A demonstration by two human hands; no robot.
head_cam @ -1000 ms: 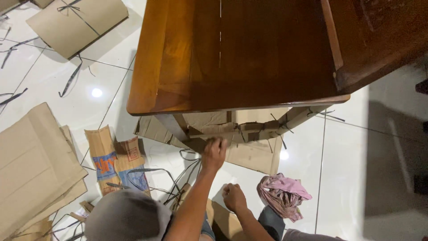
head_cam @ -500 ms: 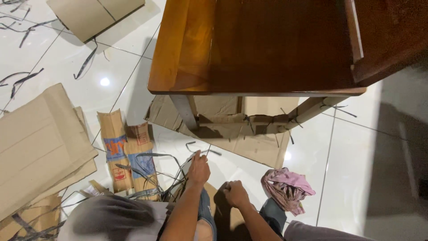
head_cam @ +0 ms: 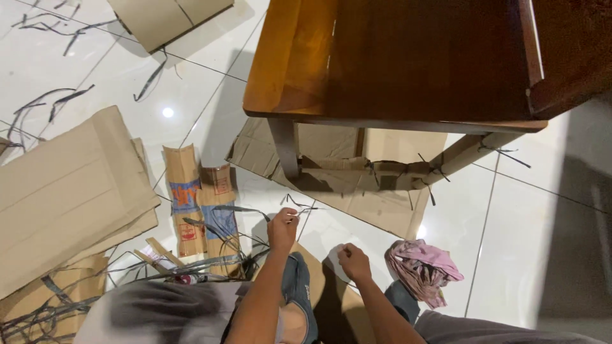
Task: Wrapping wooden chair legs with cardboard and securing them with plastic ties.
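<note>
— Dark plastic strap [head_cam: 299, 205]: where is it in the head view?

— It lies kinked on the white tile floor [head_cam: 115, 121], just in front of the wooden table [head_cam: 395, 60], and one end runs up into the left hand [head_cam: 283, 229]. The fingers of that hand are closed in a pinch around the strap end.

— And the other hand?

— The right hand [head_cam: 354, 262] sits lower and to the right, near a flat piece of cardboard [head_cam: 331, 286] under the person's knees. Its fingers are curled almost into a fist; whether they grip anything, I cannot tell.

— What surrounds them?

— A crumpled pink cloth [head_cam: 422, 267] lies just right of the right hand. Cardboard wrapping [head_cam: 357, 172] is bound round the table's legs with more strap. To the left are a printed brown paper sack [head_cam: 201, 204], a tangle of loose straps [head_cam: 210, 261], and stacked cardboard sheets [head_cam: 70, 191].
</note>
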